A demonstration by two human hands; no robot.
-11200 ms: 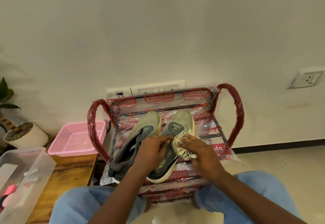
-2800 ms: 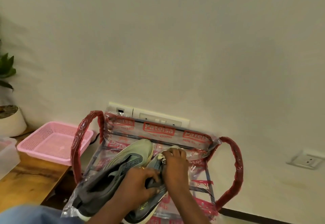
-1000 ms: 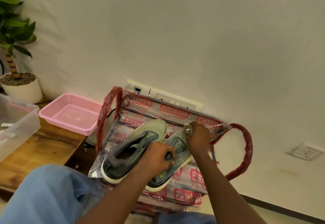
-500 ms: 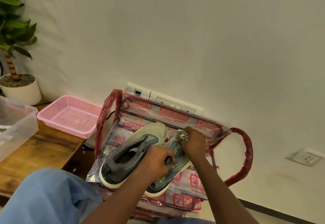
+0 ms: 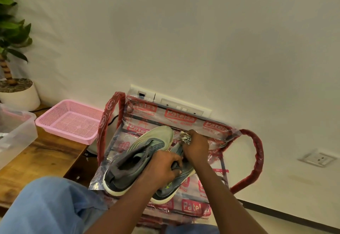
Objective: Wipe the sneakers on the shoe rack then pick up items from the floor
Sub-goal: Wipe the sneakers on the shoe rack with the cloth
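Left hand [image 5: 161, 168] fingers clamp one sneaker [image 5: 170, 187] on the shoe rack [image 5: 256, 151]; right hand [image 5: 196, 149] fingers clamp a cloth [image 5: 184, 139] at its toe end.

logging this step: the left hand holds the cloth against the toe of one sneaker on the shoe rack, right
No. In the head view the right hand holds the cloth against the toe of that sneaker on the shoe rack; the left hand only grips the sneaker.

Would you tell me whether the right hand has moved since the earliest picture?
Yes. The right hand, gripping the cloth, has gone from mid-rack toward the shoe rack's back rail; the left hand holds the right sneaker.
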